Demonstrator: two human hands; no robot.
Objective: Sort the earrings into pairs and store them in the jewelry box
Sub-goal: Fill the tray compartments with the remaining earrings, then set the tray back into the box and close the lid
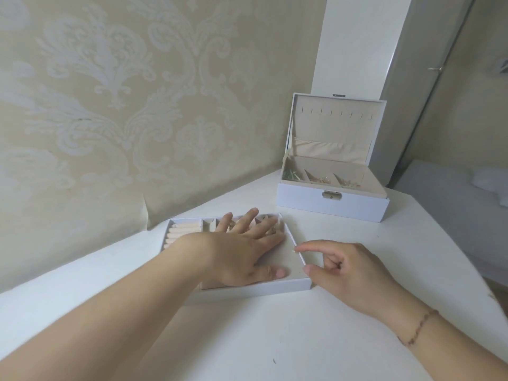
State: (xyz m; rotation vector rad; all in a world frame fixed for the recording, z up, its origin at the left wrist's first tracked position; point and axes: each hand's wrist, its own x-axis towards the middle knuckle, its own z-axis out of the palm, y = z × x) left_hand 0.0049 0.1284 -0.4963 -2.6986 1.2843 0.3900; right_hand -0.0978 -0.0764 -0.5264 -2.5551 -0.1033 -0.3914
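On the white table (275, 339) lies a shallow removable tray (255, 289) from the jewelry box, its near wall facing the person. The left hand (242, 251) lies flat inside the tray with fingers spread and straight — thumb resting on the tray's beige floor, fingertips reaching over the small compartments along the far edge, where a few earrings (272, 229) show only as small blurred shapes between the fingers. Ring rolls (182, 231) fill the tray's left section.

The right hand (349, 273) hovers just beside the tray's right wall, index finger extended and thumb held below it with a gap between; the other fingers curl loosely. Something tiny and pale sits at the index fingertip (too small to tell whether it is an earring). A thin beaded bracelet (419, 327) circles the right wrist.

Farther back, well apart from the tray, the white jewelry box (332, 204) stands with its lid upright — its front compartments hold green and gold-coloured earrings (319, 177).
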